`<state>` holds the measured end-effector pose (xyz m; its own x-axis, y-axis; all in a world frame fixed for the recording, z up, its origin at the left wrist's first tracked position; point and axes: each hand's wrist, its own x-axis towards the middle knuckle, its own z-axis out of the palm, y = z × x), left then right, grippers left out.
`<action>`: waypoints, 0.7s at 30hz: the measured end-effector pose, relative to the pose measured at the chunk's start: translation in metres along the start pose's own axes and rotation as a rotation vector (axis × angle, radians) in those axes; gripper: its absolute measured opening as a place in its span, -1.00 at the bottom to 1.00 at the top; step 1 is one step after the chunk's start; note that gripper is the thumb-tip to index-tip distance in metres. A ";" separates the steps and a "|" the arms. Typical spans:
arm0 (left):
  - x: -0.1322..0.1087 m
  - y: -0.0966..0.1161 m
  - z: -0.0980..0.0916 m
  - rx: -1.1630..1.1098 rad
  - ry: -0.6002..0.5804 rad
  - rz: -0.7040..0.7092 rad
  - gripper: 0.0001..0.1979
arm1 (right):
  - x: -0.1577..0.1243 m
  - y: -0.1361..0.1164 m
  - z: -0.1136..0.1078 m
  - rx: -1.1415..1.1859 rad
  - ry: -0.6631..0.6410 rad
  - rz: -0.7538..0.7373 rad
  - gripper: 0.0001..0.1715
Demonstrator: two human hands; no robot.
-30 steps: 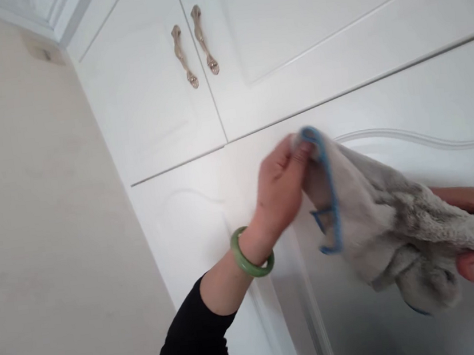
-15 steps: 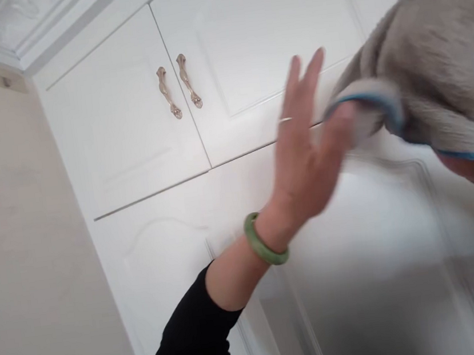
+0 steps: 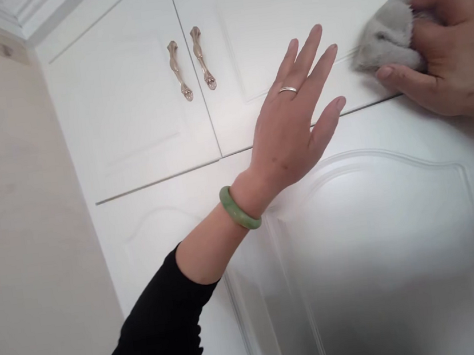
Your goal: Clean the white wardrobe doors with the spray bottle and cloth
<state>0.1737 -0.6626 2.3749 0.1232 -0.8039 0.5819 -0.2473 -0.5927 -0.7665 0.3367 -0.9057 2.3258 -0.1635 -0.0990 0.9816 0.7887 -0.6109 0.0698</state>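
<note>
My left hand (image 3: 293, 121) is open with its fingers spread, in front of the white cabinet doors (image 3: 306, 7). It wears a ring, and a green bangle (image 3: 241, 210) circles the wrist. At the upper right, my right hand (image 3: 453, 41) is closed on a bunched grey cleaning cloth (image 3: 388, 38) with blue edging. The cloth lies against the lower part of an upper door, just above the seam between upper and lower doors. Part of the cloth is hidden behind the right hand's fingers.
Two ornate gold handles (image 3: 191, 65) stick out side by side from the upper doors. Lower panels with arched mouldings (image 3: 385, 228) continue beneath the seam. A beige wall (image 3: 31, 226) borders the cabinet on the left, and white ceiling moulding (image 3: 33, 18) runs across the top.
The cloth, earlier hanging loose and large at the right beside my left hand, is now bunched under my right hand at the door. My left hand has come off the cloth and spread out.
</note>
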 end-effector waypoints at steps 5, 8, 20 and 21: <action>-0.019 -0.010 -0.011 -0.076 -0.009 -0.117 -0.38 | 0.035 -0.098 0.044 0.011 -0.117 -0.365 -0.30; -0.048 -0.014 -0.043 -0.123 0.133 -0.380 -0.41 | 0.070 -0.176 0.072 -0.084 -0.186 -0.479 -0.48; -0.031 0.019 -0.020 -0.130 0.138 -0.436 -0.26 | 0.075 -0.140 0.051 0.326 -0.333 -0.506 -0.37; -0.012 0.031 -0.005 -0.158 0.108 -0.406 -0.22 | 0.069 -0.115 0.044 0.382 -0.322 -0.424 -0.44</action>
<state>0.1599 -0.6709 2.3456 0.1414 -0.4928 0.8586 -0.3448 -0.8375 -0.4239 0.2611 -0.8080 2.3939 -0.3678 0.3659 0.8549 0.8597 -0.2167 0.4626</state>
